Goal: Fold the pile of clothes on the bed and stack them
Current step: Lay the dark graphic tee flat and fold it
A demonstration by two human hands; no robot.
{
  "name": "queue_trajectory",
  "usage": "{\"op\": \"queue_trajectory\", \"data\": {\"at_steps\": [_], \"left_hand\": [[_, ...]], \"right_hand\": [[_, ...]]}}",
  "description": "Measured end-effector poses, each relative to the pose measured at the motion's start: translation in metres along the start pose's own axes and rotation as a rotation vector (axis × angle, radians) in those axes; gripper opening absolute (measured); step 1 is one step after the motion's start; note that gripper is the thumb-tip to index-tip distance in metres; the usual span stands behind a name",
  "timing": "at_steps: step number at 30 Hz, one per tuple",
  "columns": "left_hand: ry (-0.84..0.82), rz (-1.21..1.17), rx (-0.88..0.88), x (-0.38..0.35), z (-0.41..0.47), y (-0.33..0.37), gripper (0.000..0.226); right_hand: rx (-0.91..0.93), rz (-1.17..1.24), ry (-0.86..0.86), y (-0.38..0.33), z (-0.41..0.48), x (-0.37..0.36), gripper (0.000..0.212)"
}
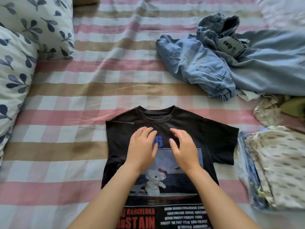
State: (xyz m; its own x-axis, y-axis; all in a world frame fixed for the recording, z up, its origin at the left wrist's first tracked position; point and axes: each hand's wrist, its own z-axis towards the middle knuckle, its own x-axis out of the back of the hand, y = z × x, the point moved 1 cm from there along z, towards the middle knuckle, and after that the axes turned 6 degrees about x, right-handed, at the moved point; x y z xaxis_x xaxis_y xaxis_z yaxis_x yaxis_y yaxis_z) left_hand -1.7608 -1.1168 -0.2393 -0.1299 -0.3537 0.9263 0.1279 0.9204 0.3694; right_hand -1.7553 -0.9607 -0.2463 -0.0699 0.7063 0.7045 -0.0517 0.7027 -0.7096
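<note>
black cotton front and centre: the black t-shirt (206, 133) lies face up in the lower middle of the frame, neckline toward the top and hem running off the bottom edge. the left hand (142, 146) and right hand (183, 147) rest side by side on the chest, just below the collar. the fingers (145, 130) are loose and spread, only lightly bent, gripping nothing, just pressing on the cloth.

this reads as the smoothing stage of folding this one shirt. the picture-left edge looks straight, with a crease near the shoulder, so that side seems already turned in. the sleeve (226, 146) on the picture-right side sticks out flat. the next move probably calls for folding that sleeve and side panel in to match, then doubling the body up from the hem.

the shirt is dark and soft, with a large cartoon cat print and red and white lettering low down. it will likely crease easily, so flat palms help.

plenty is left to do. the pile (264, 66) sits crumpled in the upper right, with pale jeans (194, 63) on top. a folded stack (277, 162) of floral fabric waits at the right edge, just beside the sleeve. pink-and-tan checked sheet (66, 113) lies underneath, and leaf-print pillows (24, 47) sit in the upper left.
</note>
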Motion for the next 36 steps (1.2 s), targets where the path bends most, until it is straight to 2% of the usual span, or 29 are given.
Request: {"op": "queue_trajectory", "data": {"at_steps": [3, 6, 10, 14, 17, 22, 26, 29, 33, 36], "left_hand": [[-0.082, -0.136, -0.027, -0.016, 0.016, 0.051, 0.036], [-0.175, -0.247, -0.071, -0.043, 0.033, 0.094, 0.036], [-0.244, -0.335, -0.158, -0.074, 0.046, 0.145, 0.038], [-0.252, -0.415, -0.053, -0.095, 0.056, 0.168, 0.042], [-0.265, -0.447, -0.005, -0.100, 0.064, 0.176, 0.049], [-0.345, -0.367, 0.034, -0.108, 0.095, 0.196, 0.048], [-0.434, -0.294, 0.047, -0.111, 0.121, 0.211, 0.029], [-0.530, -0.382, 0.081, -0.109, 0.128, 0.217, 0.008], [-0.558, -0.718, 0.227, -0.092, 0.124, 0.214, 0.007], [-0.487, -0.922, 0.286, -0.069, 0.122, 0.207, 0.027]], "right_hand": [[-0.154, -0.021, 0.138, 0.037, -0.011, 0.046, 0.032], [-0.300, -0.087, 0.232, 0.079, -0.023, 0.085, 0.036], [-0.472, -0.054, 0.149, 0.105, -0.027, 0.103, 0.055], [-0.560, 0.025, 0.121, 0.101, -0.021, 0.096, 0.062], [-0.642, 0.015, 0.232, 0.095, -0.039, 0.090, 0.058], [-0.797, 0.219, 0.400, 0.095, -0.063, 0.083, 0.050], [-0.850, 0.297, 0.399, 0.106, -0.061, 0.090, 0.033], [-0.890, 0.341, 0.369, 0.112, -0.063, 0.094, 0.024], [-0.871, 0.471, 0.484, 0.108, -0.065, 0.097, 0.016], [-0.707, 0.404, 0.580, 0.085, -0.067, 0.094, 0.014]]}}
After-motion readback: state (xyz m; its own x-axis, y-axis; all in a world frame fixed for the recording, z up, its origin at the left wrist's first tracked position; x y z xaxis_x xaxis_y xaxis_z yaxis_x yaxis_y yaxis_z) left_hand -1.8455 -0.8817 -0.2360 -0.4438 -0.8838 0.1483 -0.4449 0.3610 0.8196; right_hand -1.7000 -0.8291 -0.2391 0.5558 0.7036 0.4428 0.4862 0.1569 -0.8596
